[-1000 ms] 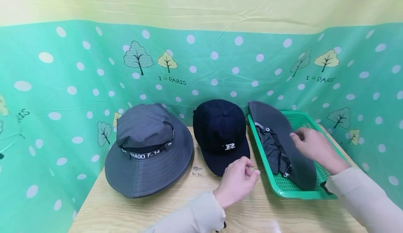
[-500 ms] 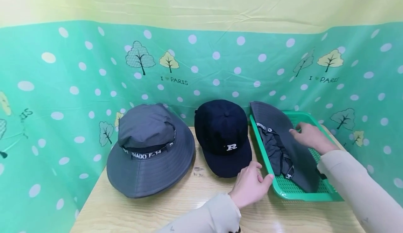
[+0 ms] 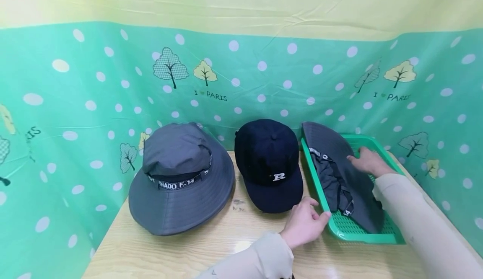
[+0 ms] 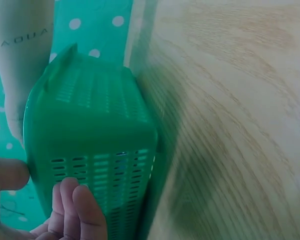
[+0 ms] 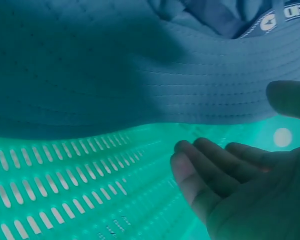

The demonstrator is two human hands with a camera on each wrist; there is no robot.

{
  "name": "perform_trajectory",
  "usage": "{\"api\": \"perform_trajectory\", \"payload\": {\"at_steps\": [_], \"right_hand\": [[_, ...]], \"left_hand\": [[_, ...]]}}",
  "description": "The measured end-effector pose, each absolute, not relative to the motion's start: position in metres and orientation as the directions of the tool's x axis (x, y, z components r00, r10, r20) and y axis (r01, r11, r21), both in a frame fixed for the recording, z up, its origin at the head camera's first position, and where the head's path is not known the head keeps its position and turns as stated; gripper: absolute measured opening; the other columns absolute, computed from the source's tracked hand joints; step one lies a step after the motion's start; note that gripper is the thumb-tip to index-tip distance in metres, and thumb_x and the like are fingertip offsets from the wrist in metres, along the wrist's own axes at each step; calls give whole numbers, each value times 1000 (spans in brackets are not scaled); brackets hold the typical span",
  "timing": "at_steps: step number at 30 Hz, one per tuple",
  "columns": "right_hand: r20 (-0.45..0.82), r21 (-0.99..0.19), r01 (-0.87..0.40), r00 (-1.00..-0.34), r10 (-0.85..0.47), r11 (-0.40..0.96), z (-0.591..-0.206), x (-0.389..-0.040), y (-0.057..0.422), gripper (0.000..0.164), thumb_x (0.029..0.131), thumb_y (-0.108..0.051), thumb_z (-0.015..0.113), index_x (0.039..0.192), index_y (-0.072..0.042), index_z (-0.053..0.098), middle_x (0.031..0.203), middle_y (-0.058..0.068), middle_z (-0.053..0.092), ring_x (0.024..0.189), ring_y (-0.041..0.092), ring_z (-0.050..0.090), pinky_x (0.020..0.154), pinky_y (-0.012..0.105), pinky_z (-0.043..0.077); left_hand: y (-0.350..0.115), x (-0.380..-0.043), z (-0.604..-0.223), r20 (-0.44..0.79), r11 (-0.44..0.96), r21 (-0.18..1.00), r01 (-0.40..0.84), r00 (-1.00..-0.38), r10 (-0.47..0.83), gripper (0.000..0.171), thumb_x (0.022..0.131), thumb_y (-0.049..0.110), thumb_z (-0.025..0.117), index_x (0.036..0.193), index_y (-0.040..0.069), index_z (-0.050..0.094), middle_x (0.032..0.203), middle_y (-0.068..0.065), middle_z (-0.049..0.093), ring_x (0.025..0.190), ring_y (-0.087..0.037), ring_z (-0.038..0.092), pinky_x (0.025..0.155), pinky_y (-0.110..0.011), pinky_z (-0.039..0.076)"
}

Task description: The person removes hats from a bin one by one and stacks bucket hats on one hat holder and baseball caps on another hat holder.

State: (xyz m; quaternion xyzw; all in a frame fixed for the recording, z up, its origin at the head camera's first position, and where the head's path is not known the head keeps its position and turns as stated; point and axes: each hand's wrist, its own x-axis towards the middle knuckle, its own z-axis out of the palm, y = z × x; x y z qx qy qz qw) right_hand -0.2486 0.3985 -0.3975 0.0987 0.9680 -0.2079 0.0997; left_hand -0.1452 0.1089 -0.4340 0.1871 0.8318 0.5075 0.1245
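A green plastic basket (image 3: 364, 238) stands at the right of the table, with a dark grey bucket hat (image 3: 328, 140) tilted on its side in it. My left hand (image 3: 305, 225) is at the basket's near left side. In the left wrist view its thumb (image 4: 12, 174) meets the rim while the fingers (image 4: 92, 215) lie alongside the slotted outer wall. Over the basket's right half is my right hand (image 3: 371, 161). The right wrist view shows its fingers (image 5: 215, 167) extended below the hat's brim (image 5: 205, 95), the thumb overlapping the brim, with a gap between them.
A navy baseball cap (image 3: 266, 153) with a white R sits left of the basket, close to my left hand. Farther left rests another grey wide-brimmed hat (image 3: 175, 153). Behind the wooden table (image 3: 151, 256) hangs a green and yellow patterned curtain (image 3: 260, 78).
My left hand has moved right, from beside the cap's visor to the basket's side. The right hand has shifted slightly farther away and lower at the basket. The hats stay put.
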Motion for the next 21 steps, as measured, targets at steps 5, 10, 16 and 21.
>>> {"api": "perform_trajectory", "payload": {"at_steps": [5,10,16,21], "right_hand": [[-256,-399,257,-953,162,880,-408,-255,407,94,98,-51,37,138,23,-3,135,52,10,121,65,20,95,69,30],[-278,-460,253,-951,133,851,-416,-257,410,97,97,-53,35,136,25,-7,136,53,3,123,66,14,98,68,26],[-306,-472,263,-944,124,841,-424,-260,411,100,96,-57,33,136,25,-6,136,52,2,124,65,12,100,68,25],[-309,-506,274,-943,125,818,-429,-265,415,99,97,-57,32,136,25,-7,136,52,1,125,65,11,101,67,24]], "left_hand": [[115,-144,-434,-47,371,920,126,-905,422,33,87,31,69,111,10,58,68,13,55,65,-1,50,68,-20,44],[120,-142,-434,-59,303,950,75,-911,408,35,87,22,69,116,8,55,67,13,56,63,-1,51,72,-18,44],[124,-142,-433,-69,271,962,47,-913,402,42,87,17,69,124,6,52,67,12,55,59,-2,52,67,-18,44],[125,-142,-434,-70,257,965,42,-909,411,42,87,14,68,125,7,50,66,10,56,58,-3,52,63,-18,44]]}}
